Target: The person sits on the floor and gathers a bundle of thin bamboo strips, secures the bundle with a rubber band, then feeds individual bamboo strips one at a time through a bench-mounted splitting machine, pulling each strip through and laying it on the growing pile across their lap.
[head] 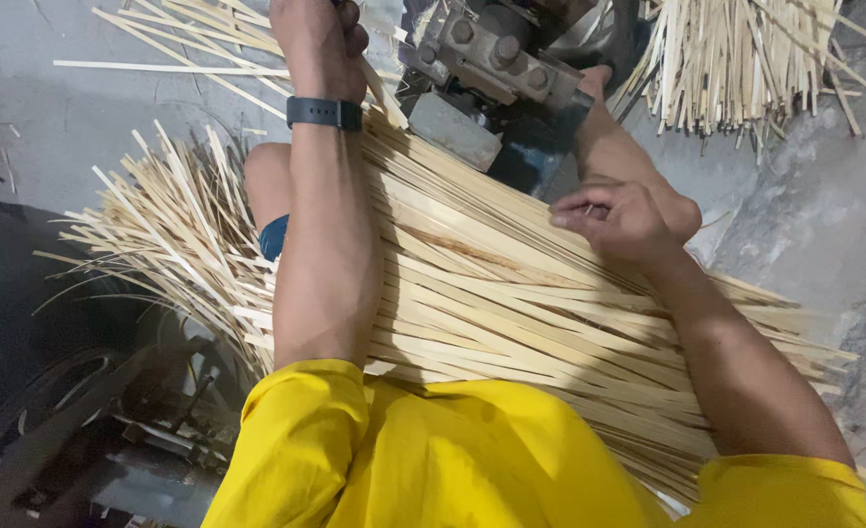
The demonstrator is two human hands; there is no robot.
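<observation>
One head-worn view — looking steeply down, close, probably slightly forward over the lap.

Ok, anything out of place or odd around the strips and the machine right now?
Mostly orderly: the bamboo strips lie across the lap in one bundle. But a few loose strips lie scattered crosswise on the floor left of the left hand. Right hand pinches at the bundle beside the metal machine.

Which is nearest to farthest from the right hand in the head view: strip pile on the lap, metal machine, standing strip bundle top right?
From the right hand:
1. Strip pile on the lap, touching, directly under the fingers.
2. Metal machine, ahead, up-left.
3. Standing strip bundle, top right corner, farthest by a small margin.
</observation>
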